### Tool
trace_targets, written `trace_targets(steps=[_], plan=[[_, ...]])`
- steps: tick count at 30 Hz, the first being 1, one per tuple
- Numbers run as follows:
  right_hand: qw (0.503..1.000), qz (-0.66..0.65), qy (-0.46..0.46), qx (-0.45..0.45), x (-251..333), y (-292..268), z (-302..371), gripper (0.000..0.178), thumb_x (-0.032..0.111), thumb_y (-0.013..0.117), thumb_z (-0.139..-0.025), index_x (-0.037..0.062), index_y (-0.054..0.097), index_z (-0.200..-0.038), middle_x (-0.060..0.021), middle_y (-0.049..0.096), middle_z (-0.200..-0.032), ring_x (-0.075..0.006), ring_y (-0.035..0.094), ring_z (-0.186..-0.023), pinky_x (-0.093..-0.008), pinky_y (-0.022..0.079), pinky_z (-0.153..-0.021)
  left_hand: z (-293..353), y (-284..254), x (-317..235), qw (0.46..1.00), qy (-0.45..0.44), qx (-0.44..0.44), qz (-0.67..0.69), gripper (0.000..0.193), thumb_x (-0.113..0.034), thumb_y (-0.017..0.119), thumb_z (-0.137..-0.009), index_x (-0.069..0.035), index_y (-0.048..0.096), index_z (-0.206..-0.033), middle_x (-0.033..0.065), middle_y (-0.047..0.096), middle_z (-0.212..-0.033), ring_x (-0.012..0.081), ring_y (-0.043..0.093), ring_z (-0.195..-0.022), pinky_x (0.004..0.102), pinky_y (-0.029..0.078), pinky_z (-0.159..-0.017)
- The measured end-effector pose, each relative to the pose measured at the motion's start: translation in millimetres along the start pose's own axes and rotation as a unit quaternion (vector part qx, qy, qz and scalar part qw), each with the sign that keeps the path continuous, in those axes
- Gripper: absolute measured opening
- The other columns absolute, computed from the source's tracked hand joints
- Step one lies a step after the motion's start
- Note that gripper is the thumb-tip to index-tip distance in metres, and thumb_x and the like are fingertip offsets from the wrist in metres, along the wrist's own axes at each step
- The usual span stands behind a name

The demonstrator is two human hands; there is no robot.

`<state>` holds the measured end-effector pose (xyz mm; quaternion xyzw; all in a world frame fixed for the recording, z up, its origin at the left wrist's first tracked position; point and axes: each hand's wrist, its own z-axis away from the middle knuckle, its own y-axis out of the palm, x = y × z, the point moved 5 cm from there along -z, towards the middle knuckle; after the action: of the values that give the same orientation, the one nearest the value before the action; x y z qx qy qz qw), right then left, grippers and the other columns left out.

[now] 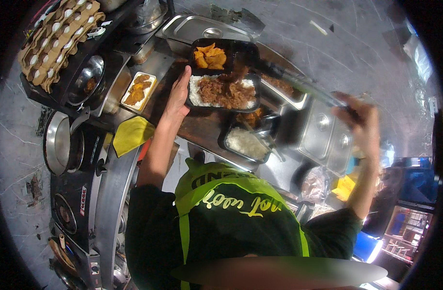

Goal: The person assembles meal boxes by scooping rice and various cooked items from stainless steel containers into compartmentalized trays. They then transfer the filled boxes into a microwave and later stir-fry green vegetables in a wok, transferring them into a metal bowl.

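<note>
Currently the left hand (177, 99) lies nearly flat, fingers extended and close together, fingertips touching the left edge of the black meal tray (223, 72), which sits on the counter and holds white rice topped with brown meat plus orange pieces in its far compartment. Right hand (357, 113) is motion-blurred, fingers curled shut around the handle end of long metal tongs (298, 84), whose tips reach toward the tray's meat.
</note>
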<state>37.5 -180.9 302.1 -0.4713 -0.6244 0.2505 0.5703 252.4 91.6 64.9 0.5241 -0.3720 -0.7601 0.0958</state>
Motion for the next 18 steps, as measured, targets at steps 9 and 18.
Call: trace_targets(steps=[9,18], plan=[[0.997,0.059,-0.042,0.010,-5.9,7.8,0.0,0.028,0.017,0.073,-0.071,0.0056,0.069,-0.096,-0.0121,0.067,-0.074,-0.0185,0.062,-0.056,-0.0291,0.045,-0.055,4.0,-3.1,-5.7,1.000,0.014,-0.010,-0.011,0.052,-0.044,0.053,-0.088,-0.001,0.049,-0.118,0.0102,0.060,-0.108,0.0189,0.062,-0.094,0.0336,0.052,-0.081],[0.984,0.141,-0.100,0.042,11.1,24.1,4.0,0.031,0.019,0.074,-0.069,0.0094,0.068,-0.098,-0.0098,0.068,-0.075,-0.0189,0.063,-0.057,-0.0296,0.047,-0.057,1.4,1.9,-8.5,0.999,0.031,-0.005,-0.020,0.050,-0.042,0.054,-0.088,-0.002,0.048,-0.118,0.0089,0.058,-0.108,0.0171,0.060,-0.096,0.0324,0.051,-0.080]])
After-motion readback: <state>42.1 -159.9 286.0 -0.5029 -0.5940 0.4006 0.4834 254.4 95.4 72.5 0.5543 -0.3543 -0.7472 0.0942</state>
